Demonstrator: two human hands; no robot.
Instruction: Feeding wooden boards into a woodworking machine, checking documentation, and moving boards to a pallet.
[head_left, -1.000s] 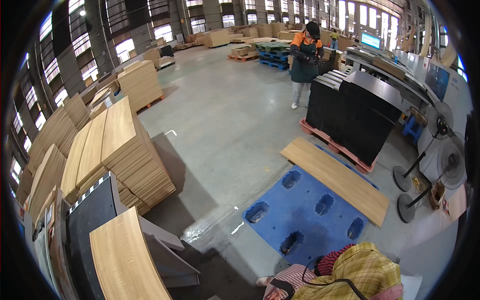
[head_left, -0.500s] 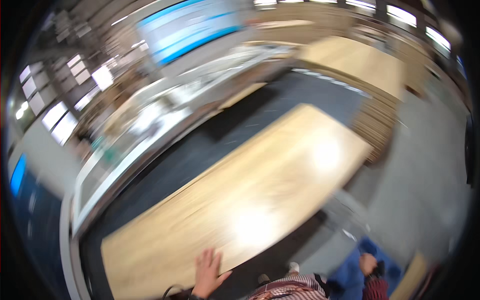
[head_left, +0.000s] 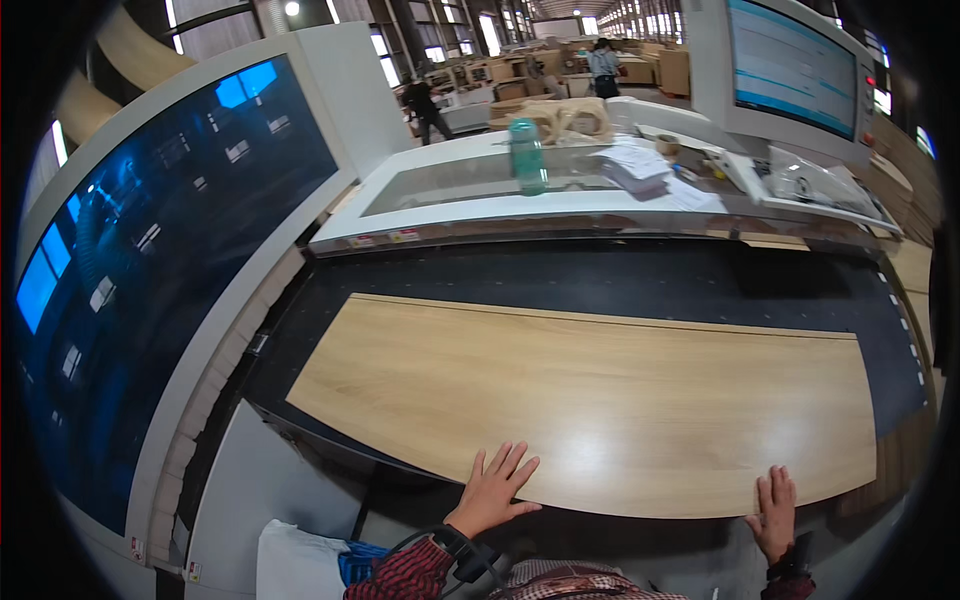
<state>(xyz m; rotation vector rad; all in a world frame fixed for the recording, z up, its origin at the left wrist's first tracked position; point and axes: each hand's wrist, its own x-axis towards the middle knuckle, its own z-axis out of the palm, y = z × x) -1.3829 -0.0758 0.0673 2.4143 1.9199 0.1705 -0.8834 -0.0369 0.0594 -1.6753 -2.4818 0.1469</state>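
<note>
A long, light wood-grain board (head_left: pixel 600 400) lies flat on the dark machine table (head_left: pixel 480 272), with a thin dark line running along its far edge. My left hand (head_left: pixel 490 492) rests on the board's near edge, left of the middle, its fingers spread. Farther right, my right hand (head_left: pixel 775 512) touches the same near edge with fingers stretched out. Neither hand holds anything. Both wrists carry dark bands or sleeves.
At the left stands a large machine cover with a dark window (head_left: pixel 180 270). Behind the table, a white ledge bears a green bottle (head_left: pixel 526 157), papers (head_left: pixel 640 165) and a plastic bag (head_left: pixel 815 180). A monitor (head_left: pixel 795 65) rises at back right. Two people are in the far background.
My view has swung left, toward the machine cover. My right hand has come from beside my body onto the board's near edge; my left hand remains on the board.
</note>
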